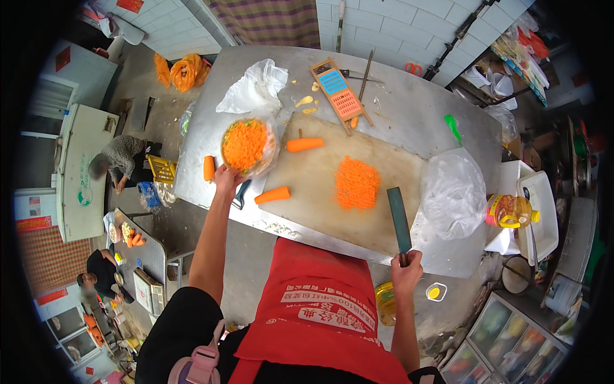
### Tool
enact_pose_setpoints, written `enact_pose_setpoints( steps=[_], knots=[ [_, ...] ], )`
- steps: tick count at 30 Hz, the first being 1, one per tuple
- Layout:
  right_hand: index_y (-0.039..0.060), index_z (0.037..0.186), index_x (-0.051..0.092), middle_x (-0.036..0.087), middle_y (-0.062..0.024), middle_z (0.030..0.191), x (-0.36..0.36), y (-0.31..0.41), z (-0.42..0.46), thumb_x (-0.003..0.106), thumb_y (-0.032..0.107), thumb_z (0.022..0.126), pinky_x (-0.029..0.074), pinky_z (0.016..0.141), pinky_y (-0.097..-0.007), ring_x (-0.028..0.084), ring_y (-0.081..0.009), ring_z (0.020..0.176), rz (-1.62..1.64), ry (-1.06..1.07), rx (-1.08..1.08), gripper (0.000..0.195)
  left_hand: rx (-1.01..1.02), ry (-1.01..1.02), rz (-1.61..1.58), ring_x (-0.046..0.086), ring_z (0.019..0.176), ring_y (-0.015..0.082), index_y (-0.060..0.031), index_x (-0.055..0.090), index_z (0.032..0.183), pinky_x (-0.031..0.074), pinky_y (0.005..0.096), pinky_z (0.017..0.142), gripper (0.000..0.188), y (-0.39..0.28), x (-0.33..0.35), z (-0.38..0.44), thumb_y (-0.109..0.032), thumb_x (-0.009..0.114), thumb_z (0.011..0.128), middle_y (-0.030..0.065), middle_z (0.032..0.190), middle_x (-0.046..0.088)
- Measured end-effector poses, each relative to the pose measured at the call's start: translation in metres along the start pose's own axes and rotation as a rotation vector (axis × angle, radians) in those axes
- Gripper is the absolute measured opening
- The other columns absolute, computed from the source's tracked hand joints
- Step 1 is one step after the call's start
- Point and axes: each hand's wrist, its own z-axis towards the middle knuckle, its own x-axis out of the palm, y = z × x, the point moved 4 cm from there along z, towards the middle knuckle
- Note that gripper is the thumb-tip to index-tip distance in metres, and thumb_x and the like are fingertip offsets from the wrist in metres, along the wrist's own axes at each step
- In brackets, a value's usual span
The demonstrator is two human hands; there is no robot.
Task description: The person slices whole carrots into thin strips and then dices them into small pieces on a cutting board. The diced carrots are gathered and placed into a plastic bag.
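My left hand (pixel 227 178) grips the near rim of a round bowl (pixel 269 161) heaped with diced carrot (pixel 244 144), with some green bits among it. In my right hand (pixel 407 270) is the handle of a cleaver (pixel 399 218); its dark blade lies over the right part of the cutting board (pixel 312 206), pointing away from me. Left of the blade, a patch of finely chopped carrot (pixel 356 183) covers the board's middle. Two peeled carrot pieces, one farther off (pixel 305 144) and one nearer (pixel 272 195), rest at its left side. A third carrot piece (pixel 208 168) stands left of the bowl.
The metal table (pixel 407 96) also bears a grater (pixel 339 93), a knife (pixel 360 75), plastic bags (pixel 256 86) (pixel 453 192) and a dark-handled peeler (pixel 241 194). Beyond its right edge is an oil bottle (pixel 511 211) by a white bin (pixel 547 221). Two people (pixel 122 161) (pixel 101 273) are at the left.
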Motion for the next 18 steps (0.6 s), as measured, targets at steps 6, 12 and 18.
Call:
enact_pose_setpoints(
  steps=[6,12,18],
  knots=[
    [0.0037,0.104,0.053,0.066,-0.0086,0.075,-0.023,-0.010,0.027,0.081,0.006,0.088,0.056,0.065,-0.0343,0.068,-0.0149,0.067,0.015,0.018,-0.023,0.032,0.007,0.111,0.012,0.080,0.094,0.0349,0.0043,0.059,0.128,0.070,0.0474,0.081,0.035,-0.006,0.131,-0.022,0.009,0.053,0.094,0.0246,0.117,0.075],
    [0.0038,0.105,0.055,0.068,-0.0091,0.074,-0.039,-0.029,0.020,0.082,0.010,0.088,0.056,0.064,-0.0360,0.068,-0.0186,0.062,0.040,0.048,0.040,0.033,-0.141,0.128,-0.041,0.079,0.085,0.0283,0.0037,0.063,0.129,0.070,0.0402,0.070,0.041,0.076,0.169,-0.076,0.013,0.056,0.090,0.0194,0.114,0.077],
    [0.0036,0.104,0.055,0.067,-0.0087,0.071,-0.042,-0.037,0.018,0.083,0.011,0.088,0.056,0.064,-0.0361,0.068,-0.0176,0.061,0.056,0.060,0.051,0.033,-0.196,-0.070,-0.070,0.078,0.086,0.0360,0.0096,0.059,0.121,0.073,0.0472,0.069,0.034,0.099,0.173,-0.127,0.013,0.051,0.088,0.0223,0.110,0.070]
  ],
)
